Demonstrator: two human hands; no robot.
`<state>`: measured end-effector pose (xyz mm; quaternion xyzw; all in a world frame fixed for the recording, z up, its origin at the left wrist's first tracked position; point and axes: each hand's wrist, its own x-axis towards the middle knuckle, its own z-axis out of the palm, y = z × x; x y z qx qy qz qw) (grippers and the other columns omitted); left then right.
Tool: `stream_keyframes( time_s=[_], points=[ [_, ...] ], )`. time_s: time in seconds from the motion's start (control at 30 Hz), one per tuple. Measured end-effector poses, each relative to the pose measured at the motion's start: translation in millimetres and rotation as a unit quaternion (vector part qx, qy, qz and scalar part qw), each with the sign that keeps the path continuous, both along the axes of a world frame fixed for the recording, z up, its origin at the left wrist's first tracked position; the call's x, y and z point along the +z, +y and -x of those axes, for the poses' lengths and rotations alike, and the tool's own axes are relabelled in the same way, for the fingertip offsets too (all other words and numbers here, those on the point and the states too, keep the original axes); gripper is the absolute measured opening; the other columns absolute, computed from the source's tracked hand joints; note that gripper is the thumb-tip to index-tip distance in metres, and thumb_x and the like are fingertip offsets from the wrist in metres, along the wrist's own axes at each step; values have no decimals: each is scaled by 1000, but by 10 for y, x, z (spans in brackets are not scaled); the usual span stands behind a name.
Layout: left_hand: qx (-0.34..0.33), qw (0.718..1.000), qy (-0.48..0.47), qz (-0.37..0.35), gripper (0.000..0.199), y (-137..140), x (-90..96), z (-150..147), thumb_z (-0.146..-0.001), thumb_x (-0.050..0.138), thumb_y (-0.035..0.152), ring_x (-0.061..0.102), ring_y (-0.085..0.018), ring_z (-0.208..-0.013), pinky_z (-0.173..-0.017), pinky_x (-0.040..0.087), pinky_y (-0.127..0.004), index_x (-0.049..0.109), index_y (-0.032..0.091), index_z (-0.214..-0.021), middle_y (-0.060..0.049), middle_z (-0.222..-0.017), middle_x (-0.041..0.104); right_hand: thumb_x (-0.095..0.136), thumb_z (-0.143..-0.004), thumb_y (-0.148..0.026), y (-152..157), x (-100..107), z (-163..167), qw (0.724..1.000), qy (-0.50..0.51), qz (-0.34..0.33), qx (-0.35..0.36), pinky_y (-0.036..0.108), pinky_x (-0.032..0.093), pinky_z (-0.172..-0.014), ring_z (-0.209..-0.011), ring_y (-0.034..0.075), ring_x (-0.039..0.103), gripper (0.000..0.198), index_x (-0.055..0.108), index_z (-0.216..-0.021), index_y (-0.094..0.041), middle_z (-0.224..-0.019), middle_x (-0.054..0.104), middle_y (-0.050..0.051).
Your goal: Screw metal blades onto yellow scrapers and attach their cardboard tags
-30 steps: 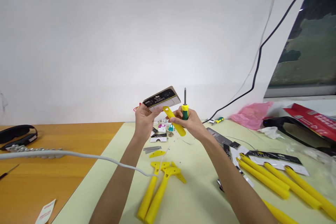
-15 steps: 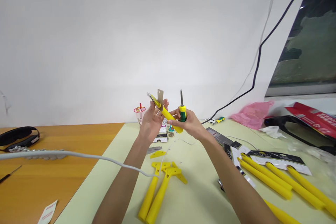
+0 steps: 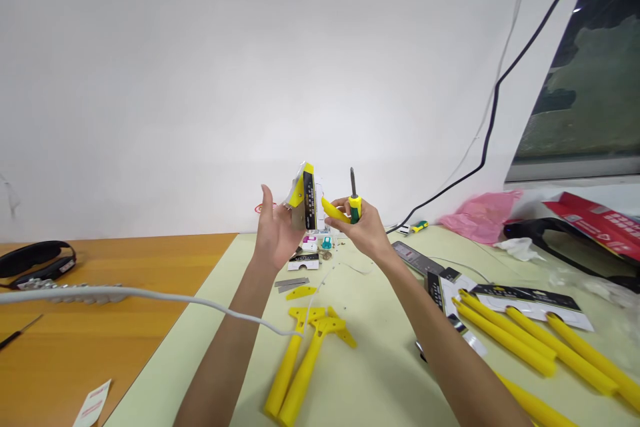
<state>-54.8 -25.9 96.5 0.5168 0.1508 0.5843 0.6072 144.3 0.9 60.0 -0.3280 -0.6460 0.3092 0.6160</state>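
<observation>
Raised above the table is a yellow scraper head (image 3: 297, 195) with a black printed label strip (image 3: 309, 200) standing along its side. My left hand (image 3: 277, 237) is below and beside the head, palm turned up and thumb stretched away; its other fingers are partly hidden behind the head. My right hand (image 3: 364, 230) is closed on the yellow handle (image 3: 335, 210) of the scraper, and also keeps a green and yellow screwdriver (image 3: 355, 207) upright, tip up. The label strip covers the place where handle and head meet. Two yellow scraper bodies (image 3: 305, 367) lie on the table beneath.
Grey blades (image 3: 291, 283) and a yellow cover piece (image 3: 301, 292) lie mid-table. Several yellow tubes (image 3: 560, 353) rest on printed cards (image 3: 533, 303) at right. A phone (image 3: 417, 259) sits behind them. A white cable (image 3: 200, 303) crosses in front; a black cable (image 3: 495, 93) hangs at right.
The scraper has turned, so its label strip now faces me and its handle looks shorter. My left hand has shifted slightly left, thumb spread outward. The screwdriver has moved slightly right.
</observation>
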Motion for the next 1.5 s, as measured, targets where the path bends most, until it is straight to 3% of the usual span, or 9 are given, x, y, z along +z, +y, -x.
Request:
stream_keyframes(
  time_s=[0.07,0.17,0.3,0.7,0.87,1.03,1.17,1.27,1.5],
  points=[
    [10,1000,23,-10,77,-10,2,26,-86,70,88,70,-38,-130,-102,62,-49,78,21,-125,-15,-127,79,96,-76,-49,12,-13,-6,1000,1,-8,-25,42,54,-80,-96,26,67,59,41,-79,-27,-115,75,6],
    [43,995,84,-37,65,-18,-24,41,-80,94,60,71,-34,-127,-102,61,-43,74,23,-130,-12,-131,78,93,-76,-51,17,-17,-16,998,-8,-16,-55,41,52,-80,-92,24,64,58,41,-79,-27,-111,74,5],
    [116,982,133,-66,75,-13,-51,31,-72,102,33,71,-29,-125,-104,59,-39,69,23,-138,-11,-135,75,91,-77,-53,20,-11,-23,998,-21,-13,-58,40,51,-81,-92,24,63,54,43,-78,-27,-113,74,6],
    [208,963,161,-50,69,79,-43,104,-70,101,44,78,-27,-96,-84,63,-39,73,21,-128,-11,-120,82,86,-74,-45,49,-10,-66,994,-91,7,-64,38,48,-78,-89,24,66,46,43,-78,-27,-106,77,3],
    [239,959,142,-45,65,136,-57,159,-71,100,47,79,-29,-100,-81,63,-37,76,19,-124,-13,-121,83,83,-80,-49,4,29,-166,976,-206,24,-67,38,45,-76,-86,23,65,38,53,-87,-26,-100,76,3],
    [259,957,122,-51,59,204,-105,208,-70,101,45,79,-31,-110,-87,64,-37,81,19,-119,-14,-122,84,81,-86,-57,-98,97,-248,955,-296,22,0,34,44,-69,-78,20,60,42,53,-90,-25,-93,69,0],
    [255,957,130,-45,60,250,-137,196,-66,103,46,79,-33,-112,-91,65,-41,83,18,-115,-15,-123,83,77,-91,-58,-184,161,-289,934,-354,18,43,34,45,-69,-80,20,62,39,59,-95,-24,-96,70,2],
    [243,956,157,-50,60,253,-150,157,-64,103,48,80,-33,-108,-89,67,-42,84,18,-112,-14,-117,85,70,-98,-59,-211,191,-308,947,-320,-8,19,34,47,-73,-86,22,66,37,63,-105,-24,-99,72,4],
    [150,945,265,-115,52,161,-223,-56,-72,100,52,79,-33,-109,-93,67,-43,87,19,-110,-14,-117,85,83,-89,-46,-215,293,-513,966,-253,-2,-61,32,38,-63,-71,16,52,38,52,-85,-24,-79,58,-3]
  ],
)
